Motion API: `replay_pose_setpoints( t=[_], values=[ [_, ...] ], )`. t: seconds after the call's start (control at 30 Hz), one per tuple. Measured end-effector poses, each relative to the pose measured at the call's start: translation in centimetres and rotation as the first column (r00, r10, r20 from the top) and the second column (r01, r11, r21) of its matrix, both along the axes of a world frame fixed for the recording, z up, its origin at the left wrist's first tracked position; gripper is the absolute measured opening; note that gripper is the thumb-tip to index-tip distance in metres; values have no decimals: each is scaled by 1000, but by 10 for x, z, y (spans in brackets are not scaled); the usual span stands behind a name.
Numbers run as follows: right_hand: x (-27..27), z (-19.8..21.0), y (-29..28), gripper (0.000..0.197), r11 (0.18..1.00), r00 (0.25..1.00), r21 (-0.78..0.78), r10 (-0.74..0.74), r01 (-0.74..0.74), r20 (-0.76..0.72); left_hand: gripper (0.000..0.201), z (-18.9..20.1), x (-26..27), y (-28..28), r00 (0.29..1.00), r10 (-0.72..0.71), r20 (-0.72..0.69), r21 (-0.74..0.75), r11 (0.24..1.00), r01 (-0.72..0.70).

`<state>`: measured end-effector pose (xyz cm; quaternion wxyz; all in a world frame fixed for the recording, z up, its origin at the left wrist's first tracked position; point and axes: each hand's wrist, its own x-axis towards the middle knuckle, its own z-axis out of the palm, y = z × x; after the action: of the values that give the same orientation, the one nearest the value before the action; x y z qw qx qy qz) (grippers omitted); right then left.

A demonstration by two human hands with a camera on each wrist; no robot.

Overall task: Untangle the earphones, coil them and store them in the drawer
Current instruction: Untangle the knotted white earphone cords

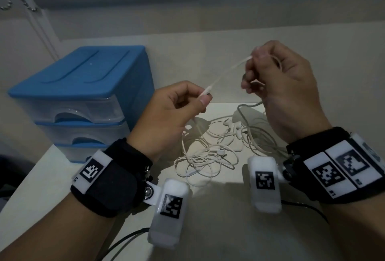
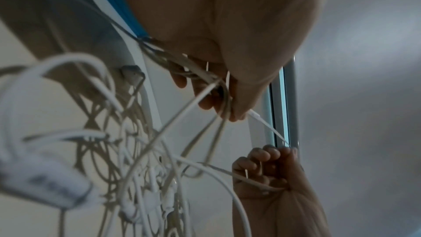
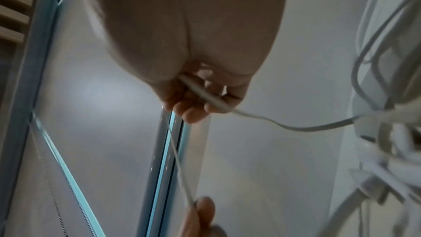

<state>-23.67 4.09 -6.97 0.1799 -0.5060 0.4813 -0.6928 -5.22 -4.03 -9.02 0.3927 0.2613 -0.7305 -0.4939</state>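
Note:
White earphones (image 1: pixel 210 152) lie in a tangled heap on the table, several loops spread between my wrists. A stretch of their cable (image 1: pixel 225 75) runs taut between both hands, raised above the heap. My left hand (image 1: pixel 179 102) pinches the cable's lower end between thumb and forefinger. My right hand (image 1: pixel 277 77) grips the upper end with curled fingers, and more cable hangs down from it to the heap. In the left wrist view the cable (image 2: pixel 266 125) spans from my left fingers (image 2: pixel 237 113) to the right hand (image 2: pixel 268 167). In the right wrist view the cable (image 3: pixel 209 96) passes through my curled fingers.
A blue drawer unit (image 1: pixel 83 94) with clear drawers, all closed, stands at the table's left. A wall and a window blind with a bead chain (image 1: pixel 25 2) rise behind. Black wrist-camera cables (image 1: pixel 123 242) trail along the near table edge.

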Motion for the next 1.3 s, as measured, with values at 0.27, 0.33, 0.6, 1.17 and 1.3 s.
replay_pose_setpoints(
  t=[0.27, 0.33, 0.6, 1.17, 1.3],
  values=[
    [-12, 6, 1, 28, 981, 906, -192, 61, 23, 418, 14, 1, 1, 2, 1000, 12, 13, -4, 1000, -12],
    [-12, 8, 3, 28, 967, 816, -243, 200, -75, 543, 13, 1, 1, 1, 1000, 12, 5, -2, 1000, -12],
    [-6, 2, 4, 12, 976, 990, 187, 96, -115, 108, 19, 2, 2, 2, 997, -22, -70, -16, 1000, 21],
    [-9, -5, 3, 11, 944, 967, 320, 156, -86, -199, 24, 1, 1, -1, 992, -29, -125, 27, 999, 33],
    [0, -5, 3, 30, 940, 938, 298, 245, -168, -243, 23, 1, 1, 0, 992, -42, -120, -2, 999, 42]
  ],
)
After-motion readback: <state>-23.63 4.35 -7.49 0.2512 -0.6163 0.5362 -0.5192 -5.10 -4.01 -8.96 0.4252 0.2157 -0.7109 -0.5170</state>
